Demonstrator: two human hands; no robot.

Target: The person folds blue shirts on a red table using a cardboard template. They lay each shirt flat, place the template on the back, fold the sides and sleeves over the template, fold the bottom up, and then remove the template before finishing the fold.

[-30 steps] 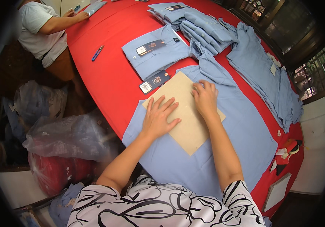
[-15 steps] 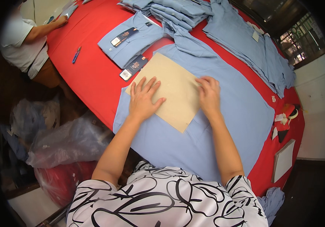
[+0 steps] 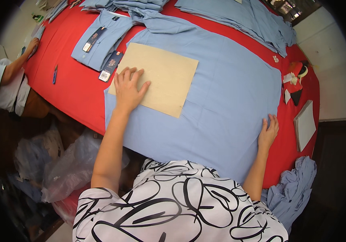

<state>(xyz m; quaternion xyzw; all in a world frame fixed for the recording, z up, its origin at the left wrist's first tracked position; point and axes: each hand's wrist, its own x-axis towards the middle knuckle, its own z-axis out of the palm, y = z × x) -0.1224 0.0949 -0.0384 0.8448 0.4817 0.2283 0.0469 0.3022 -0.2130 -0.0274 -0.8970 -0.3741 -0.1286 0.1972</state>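
On the tan rectangular cardboard sheet (image 3: 156, 77), the left hand (image 3: 127, 89) lies flat, palm down, fingers spread and gripping nothing. It covers the sheet's near-left corner. The right hand (image 3: 268, 133) is also open and rests palm down on the right edge of the light blue cotton shirt (image 3: 221, 101), where the cloth meets the red counter (image 3: 76, 92).

The shirt lies spread flat across the counter directly in front of the person, and the cardboard sheet sits on its upper-left portion, slightly rotated relative to the shirt's edges.

Just beside the sheet's left corner, a dark blue hang tag (image 3: 111, 65) lies on the counter next to a folded light blue shirt (image 3: 100, 38). A blue pen (image 3: 55, 74) lies further left, well apart from both. More light blue shirts (image 3: 237, 18) are stacked along the far side of the counter.

At the right end of the counter lie a white rectangular pad (image 3: 305, 125) and small red-and-white items (image 3: 296, 78). A crumpled blue garment (image 3: 291, 189) hangs below the counter's right edge. Clear plastic bags (image 3: 66, 165) sit below the left side. A second person (image 3: 7, 80) stands at the far left, one hand on the counter.
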